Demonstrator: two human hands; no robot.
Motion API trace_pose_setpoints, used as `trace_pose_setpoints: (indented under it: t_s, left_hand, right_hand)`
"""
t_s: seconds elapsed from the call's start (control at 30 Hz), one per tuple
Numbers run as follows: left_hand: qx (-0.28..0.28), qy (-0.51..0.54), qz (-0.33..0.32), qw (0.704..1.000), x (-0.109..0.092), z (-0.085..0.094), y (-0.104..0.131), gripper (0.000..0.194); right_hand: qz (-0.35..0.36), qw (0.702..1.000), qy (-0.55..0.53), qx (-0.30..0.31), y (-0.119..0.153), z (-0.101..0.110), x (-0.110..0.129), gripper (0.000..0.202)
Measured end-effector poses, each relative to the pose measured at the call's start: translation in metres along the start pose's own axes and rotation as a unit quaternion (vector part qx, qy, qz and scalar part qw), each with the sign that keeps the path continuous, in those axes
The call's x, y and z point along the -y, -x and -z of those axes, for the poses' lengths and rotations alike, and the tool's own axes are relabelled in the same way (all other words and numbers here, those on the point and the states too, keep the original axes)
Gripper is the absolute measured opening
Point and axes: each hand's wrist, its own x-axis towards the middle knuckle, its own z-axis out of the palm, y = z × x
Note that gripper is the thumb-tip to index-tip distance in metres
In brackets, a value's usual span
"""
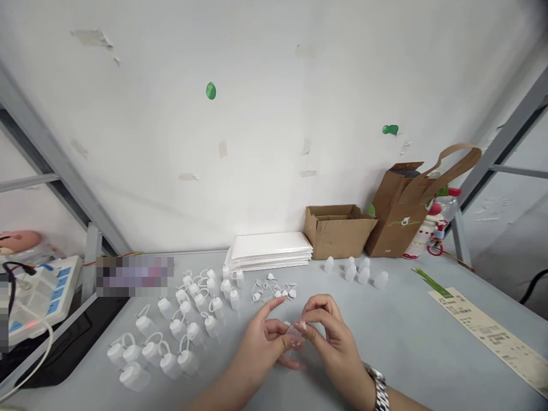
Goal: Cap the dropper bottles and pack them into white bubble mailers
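Observation:
My left hand (262, 337) is closed round a small translucent plastic bottle (294, 337), thumb and fingers on its sides and the index finger stretched out. Thumb and fingers of my right hand (334, 331) pinch a small white cap (303, 325) at the end of that bottle; the fingers partly hide it. Just beyond my hands lie several loose white caps (278, 293) with thin looped straps. To the left stand many small white bottles (186, 361) with caps and strap loops. Several bottles without straps (363, 275) stand at the back right.
A stack of white flat boxes (269, 251) and an open cardboard box (340, 237) sit against the wall. Beside them stand a brown paper bag (394, 217) and a printed paper strip (488, 331). A power strip (55, 291) and a black mat (85, 337) lie far left.

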Motion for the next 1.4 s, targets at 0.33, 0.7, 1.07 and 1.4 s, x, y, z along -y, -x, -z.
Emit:
trace_pose_setpoints:
  t_s: [0.33,0.7,1.07,1.4]
  left_hand:
    - [0.090,0.079,0.030,0.992,-0.002,0.002,0.006,0.052]
    - [0.014,0.012,-0.027,0.999,-0.003,0.001,0.003,0.029]
    - [0.099,0.091,0.015,0.991,-0.002,-0.001,0.011,0.025]
    - [-0.121,-0.009,-0.160,0.980,-0.005,0.004,-0.001,0.023]
  right_hand:
    - [0.085,0.996,0.020,-0.014,0.003,0.004,0.002,0.017]
    - [0.035,0.999,0.005,-0.016,0.002,0.003,-0.002,0.012]
    - [0.214,0.973,0.088,-0.024,0.004,0.007,0.001,0.028]
    - [0.113,0.993,0.008,-0.038,-0.006,0.014,-0.005,0.025]
